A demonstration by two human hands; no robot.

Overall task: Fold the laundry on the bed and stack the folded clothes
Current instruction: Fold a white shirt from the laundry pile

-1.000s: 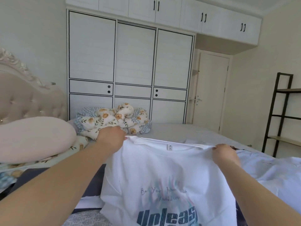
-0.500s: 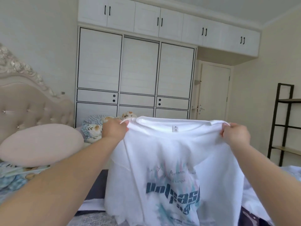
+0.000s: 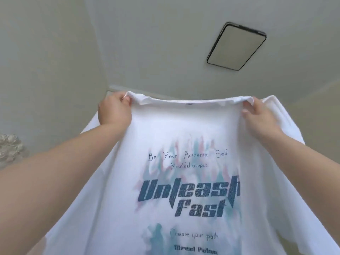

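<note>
Two bare forearms reach up from the lower corners of the view, and between them hangs a white cotton T-shirt (image 3: 184,129) with a dark blue and teal print, spread out flat and filling most of the lower view; its lettering reads "Be Your Authentic Self", "Unleash Fast" and "Create your path". The left hand (image 3: 115,112) grips one shoulder of the shirt beside the collar, fingers curled round a bunched fold of cloth. The right hand (image 3: 261,116) pinches the other shoulder, thumb in front and fingers tucked behind the fabric, with the sleeve falling away to its outer side. The collar edge is stretched taut between the two hands. At the left edge, low down, shows a cream carved ornament (image 3: 10,147). Beyond the shirt rise pale plain walls (image 3: 46,61) that meet in a corner, and above them a white ceiling (image 3: 156,34) carrying a flat rectangular ceiling light with a thin black frame (image 3: 236,46).
</note>
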